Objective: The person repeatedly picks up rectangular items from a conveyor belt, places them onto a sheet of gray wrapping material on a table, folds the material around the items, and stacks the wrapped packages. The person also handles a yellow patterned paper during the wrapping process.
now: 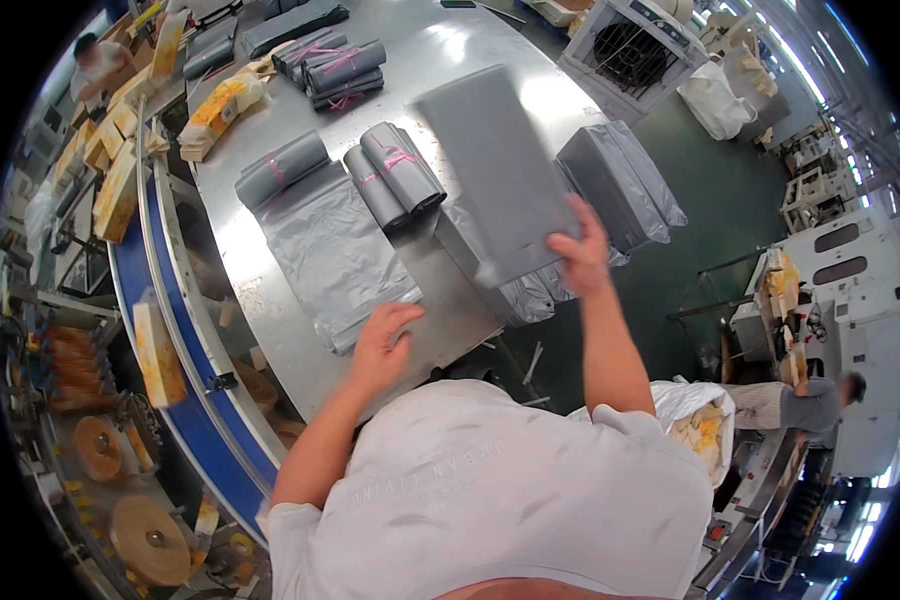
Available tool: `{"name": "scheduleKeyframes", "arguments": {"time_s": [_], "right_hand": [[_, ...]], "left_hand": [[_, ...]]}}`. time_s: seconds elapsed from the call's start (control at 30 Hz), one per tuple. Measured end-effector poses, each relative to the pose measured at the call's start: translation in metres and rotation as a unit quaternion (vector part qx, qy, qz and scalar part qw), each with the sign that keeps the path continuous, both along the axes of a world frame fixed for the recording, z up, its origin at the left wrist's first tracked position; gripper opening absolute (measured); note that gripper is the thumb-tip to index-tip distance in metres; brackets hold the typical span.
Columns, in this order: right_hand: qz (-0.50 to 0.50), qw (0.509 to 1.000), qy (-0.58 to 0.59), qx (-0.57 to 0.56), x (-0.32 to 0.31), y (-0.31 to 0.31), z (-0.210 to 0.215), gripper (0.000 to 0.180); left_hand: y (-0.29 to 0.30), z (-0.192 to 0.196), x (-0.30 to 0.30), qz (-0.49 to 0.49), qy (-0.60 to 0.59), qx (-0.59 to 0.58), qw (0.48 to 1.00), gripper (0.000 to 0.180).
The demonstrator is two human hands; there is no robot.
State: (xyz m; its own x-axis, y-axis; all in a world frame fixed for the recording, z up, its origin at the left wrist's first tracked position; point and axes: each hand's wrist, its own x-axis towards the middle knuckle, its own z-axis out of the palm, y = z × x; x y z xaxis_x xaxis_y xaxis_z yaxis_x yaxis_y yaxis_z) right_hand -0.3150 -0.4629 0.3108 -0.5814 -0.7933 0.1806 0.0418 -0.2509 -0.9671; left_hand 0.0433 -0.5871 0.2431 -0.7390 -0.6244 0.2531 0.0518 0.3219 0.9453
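Note:
My right hand (584, 248) grips the near right edge of a flat grey stack of plastic bags (495, 165), which is tilted over the table and slightly blurred. My left hand (380, 345) is open, fingers apart, beside the near end of a loose grey plastic sheet (335, 255); whether it touches the sheet I cannot tell. A grey roll (283, 170) lies at that sheet's far end. Between the sheet and the held stack are grey rolls tied with pink string (395, 170). Under the held stack, more grey bags (540, 290) show at the table's edge.
A metal table (440, 60) carries further tied grey rolls (342, 72) at the back. Stacked grey bags (620, 185) stand at its right edge. A blue conveyor (170, 300) runs along the left. One person (100, 70) is at far left, another (815, 405) at right.

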Motion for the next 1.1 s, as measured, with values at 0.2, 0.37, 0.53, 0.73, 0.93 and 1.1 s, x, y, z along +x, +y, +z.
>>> {"name": "scheduleKeyframes", "arguments": {"time_s": [0.2, 0.37, 0.53, 0.73, 0.93, 1.1], "right_hand": [[-0.202, 0.704, 0.63, 0.258, -0.108, 0.067, 0.048, 0.071], [-0.267, 0.476, 0.647, 0.533, -0.105, 0.063, -0.007, 0.064], [-0.206, 0.728, 0.638, 0.143, 0.016, 0.025, -0.062, 0.04], [0.243, 0.779, 0.576, 0.038, 0.233, -0.04, -0.079, 0.028], [0.346, 0.766, 0.53, 0.113, 0.285, -0.024, -0.071, 0.024], [0.327, 0.756, 0.53, 0.204, 0.261, 0.002, -0.078, 0.02]], "left_hand": [[0.009, -0.077, 0.087, 0.03, -0.118, 0.06, 0.991, 0.027], [0.018, -0.107, 0.157, 0.14, -0.199, 0.015, 0.97, 0.02], [0.047, -0.137, 0.287, 0.469, -0.232, -0.121, 0.844, 0.033], [0.027, -0.16, 0.517, 0.583, -0.611, 0.063, 0.532, 0.082], [-0.047, -0.173, 0.543, 0.473, -0.694, 0.086, 0.537, 0.074], [-0.082, -0.137, 0.505, 0.579, -0.616, 0.045, 0.532, 0.054]]}}
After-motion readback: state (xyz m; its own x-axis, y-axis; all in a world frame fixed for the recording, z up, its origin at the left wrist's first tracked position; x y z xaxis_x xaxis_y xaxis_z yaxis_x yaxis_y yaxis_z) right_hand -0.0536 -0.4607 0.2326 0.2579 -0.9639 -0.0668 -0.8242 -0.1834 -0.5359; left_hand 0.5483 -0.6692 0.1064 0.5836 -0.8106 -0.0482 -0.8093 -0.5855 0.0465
